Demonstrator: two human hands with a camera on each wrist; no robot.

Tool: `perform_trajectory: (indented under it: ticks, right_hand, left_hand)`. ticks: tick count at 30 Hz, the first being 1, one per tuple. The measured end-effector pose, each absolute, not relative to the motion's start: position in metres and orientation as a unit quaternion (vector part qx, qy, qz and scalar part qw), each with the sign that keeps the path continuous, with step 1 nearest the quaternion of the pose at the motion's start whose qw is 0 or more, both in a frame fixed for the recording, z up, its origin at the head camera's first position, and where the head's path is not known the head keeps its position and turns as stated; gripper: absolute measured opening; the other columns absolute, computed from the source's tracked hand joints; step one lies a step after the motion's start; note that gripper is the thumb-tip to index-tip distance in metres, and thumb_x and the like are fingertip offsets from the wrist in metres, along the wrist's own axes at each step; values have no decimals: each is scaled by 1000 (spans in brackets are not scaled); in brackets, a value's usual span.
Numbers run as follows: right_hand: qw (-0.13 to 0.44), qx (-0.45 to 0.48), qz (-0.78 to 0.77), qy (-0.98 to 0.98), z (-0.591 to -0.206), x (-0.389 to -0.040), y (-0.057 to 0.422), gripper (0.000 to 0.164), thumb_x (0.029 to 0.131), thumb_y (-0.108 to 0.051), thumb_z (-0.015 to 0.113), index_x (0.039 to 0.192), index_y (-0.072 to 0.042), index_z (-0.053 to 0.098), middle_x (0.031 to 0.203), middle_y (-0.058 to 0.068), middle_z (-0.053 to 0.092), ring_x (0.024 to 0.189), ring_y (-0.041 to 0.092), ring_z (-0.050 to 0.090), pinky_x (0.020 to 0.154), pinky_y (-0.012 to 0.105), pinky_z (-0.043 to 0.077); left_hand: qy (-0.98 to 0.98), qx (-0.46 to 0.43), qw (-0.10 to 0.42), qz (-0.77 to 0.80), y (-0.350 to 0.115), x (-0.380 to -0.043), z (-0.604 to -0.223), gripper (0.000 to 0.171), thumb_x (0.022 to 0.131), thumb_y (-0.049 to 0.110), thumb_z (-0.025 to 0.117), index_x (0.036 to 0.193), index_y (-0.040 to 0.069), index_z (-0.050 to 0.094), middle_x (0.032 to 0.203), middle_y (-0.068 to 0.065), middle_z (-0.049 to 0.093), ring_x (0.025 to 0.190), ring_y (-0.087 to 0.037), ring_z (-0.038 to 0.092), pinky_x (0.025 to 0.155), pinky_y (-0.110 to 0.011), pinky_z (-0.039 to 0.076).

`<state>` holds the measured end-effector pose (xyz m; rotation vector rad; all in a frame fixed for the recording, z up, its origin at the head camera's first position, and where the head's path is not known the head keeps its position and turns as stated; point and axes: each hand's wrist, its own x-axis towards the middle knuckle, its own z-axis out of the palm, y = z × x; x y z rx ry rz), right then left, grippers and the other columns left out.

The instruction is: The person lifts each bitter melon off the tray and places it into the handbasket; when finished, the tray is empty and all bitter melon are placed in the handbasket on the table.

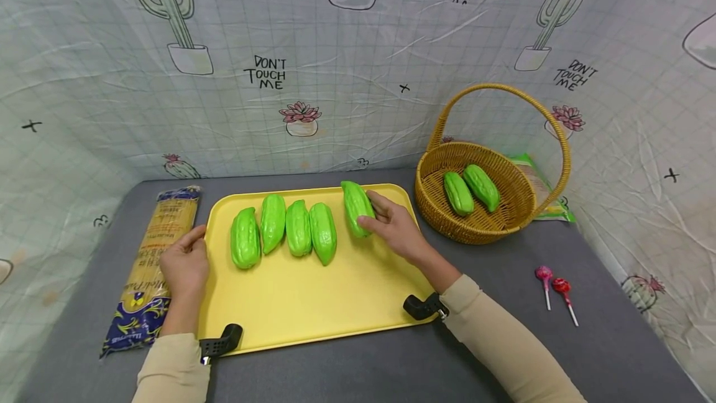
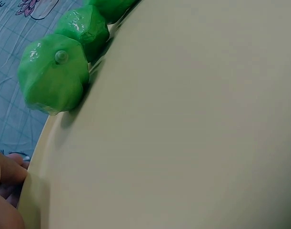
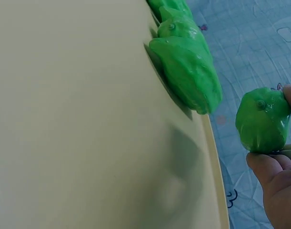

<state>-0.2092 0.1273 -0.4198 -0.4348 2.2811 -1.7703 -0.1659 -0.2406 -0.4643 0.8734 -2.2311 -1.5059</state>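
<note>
My right hand [image 1: 394,229] grips a green bitter melon [image 1: 356,207] between thumb and fingers, above the right part of the yellow tray [image 1: 313,310]. In the right wrist view, this held melon [image 3: 262,119] shows its stem end and is raised off the tray. Several more bitter melons [image 1: 298,229] lie in a row along the tray's far side. At the tray's left edge, my left hand [image 1: 186,263] touches the outer rim with relaxed fingers. In the left wrist view, its fingers [image 2: 11,171] reach the rim, near the leftmost melon [image 2: 55,71].
A wicker basket [image 1: 425,211] with a tall handle stands right of the tray, two bitter melons inside. Behind it lies a green-edged packet [image 1: 559,210]. Two lollipops [image 1: 562,285] lie at right. A pasta packet [image 1: 162,229] lies left of the tray. Behind hangs a printed cloth [image 1: 335,48].
</note>
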Motion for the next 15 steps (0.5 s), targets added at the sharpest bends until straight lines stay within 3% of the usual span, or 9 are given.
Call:
perform_trajectory:
  ticks: [15]
  right_hand:
    - [96, -150, -618, 766, -411, -208, 144, 73, 103, -18, 62, 161, 0, 22, 166, 19, 30, 148, 31, 42, 112, 36, 47]
  left_hand:
    - [-778, 311, 149, -525, -240, -167, -467, 37, 107, 12, 47, 140, 8, 63, 145, -13, 61, 134, -27, 58, 111, -40, 51]
